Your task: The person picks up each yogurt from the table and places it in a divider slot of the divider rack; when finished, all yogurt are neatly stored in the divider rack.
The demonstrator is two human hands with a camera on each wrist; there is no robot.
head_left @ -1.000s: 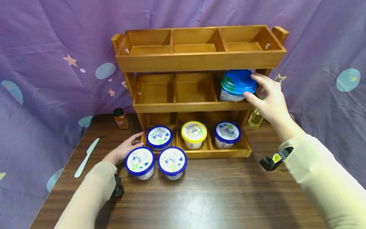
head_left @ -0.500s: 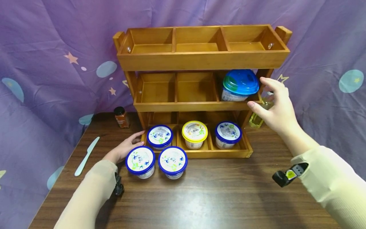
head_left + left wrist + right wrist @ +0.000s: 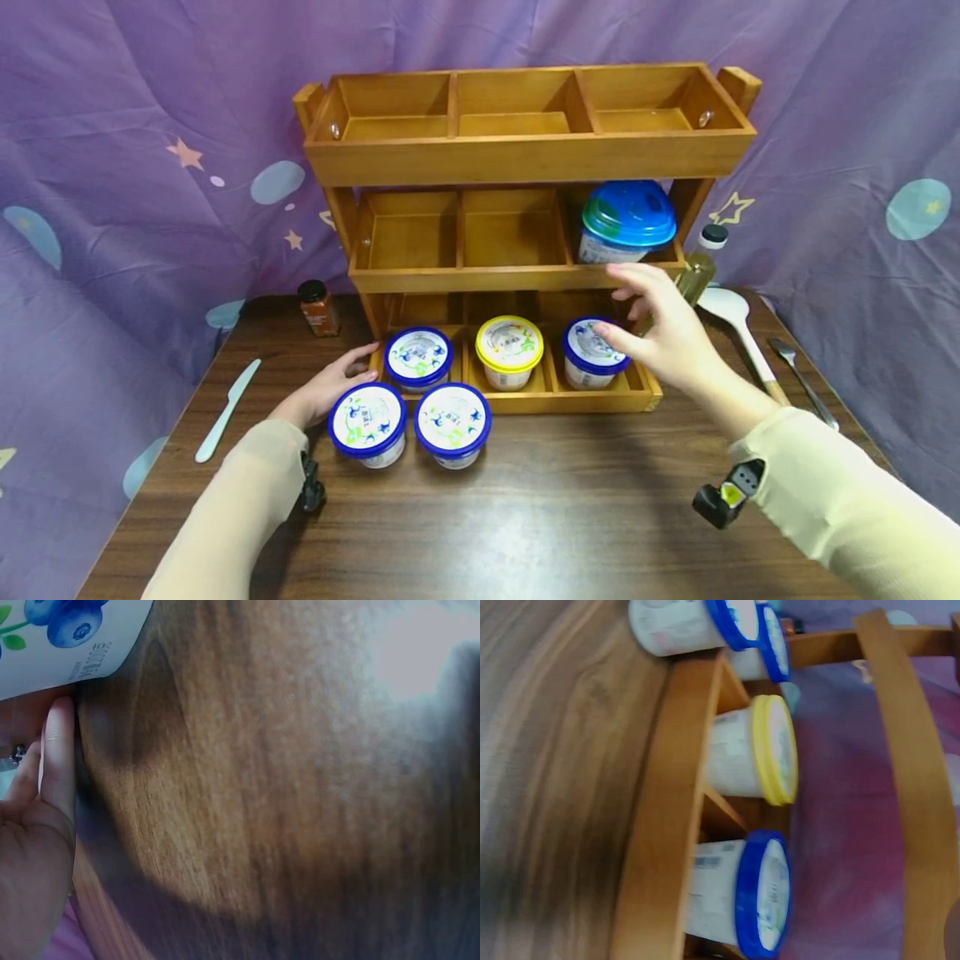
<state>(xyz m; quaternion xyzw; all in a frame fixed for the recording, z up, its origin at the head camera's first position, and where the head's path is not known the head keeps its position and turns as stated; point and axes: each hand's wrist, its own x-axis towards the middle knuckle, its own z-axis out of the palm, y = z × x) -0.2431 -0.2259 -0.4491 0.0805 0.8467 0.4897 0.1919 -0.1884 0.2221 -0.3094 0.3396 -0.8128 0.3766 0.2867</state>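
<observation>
"What's that right hand [image 3: 662,323] over?"
"A white tub [image 3: 587,358], blue-rimmed lid on, upright in the rack's [image 3: 525,162] bottom right compartment. Can't tell if they touch."
"And the left hand [image 3: 328,395]?"
"At the rack's lower left end, beside a matching tub [image 3: 368,423] standing in front."

On your left are a pale knife [image 3: 227,412] and a jar [image 3: 318,310]. On your right are a bottle [image 3: 698,271], a white spoon [image 3: 727,305] and a fork [image 3: 810,390].

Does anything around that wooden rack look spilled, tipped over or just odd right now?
Nothing looks spilled, damaged or tipped over. One mild oddity: two blue-lidded tubs stand on the table in front of the rack, toward its left, while three similar tubs sit inside its bottom tier.
</observation>
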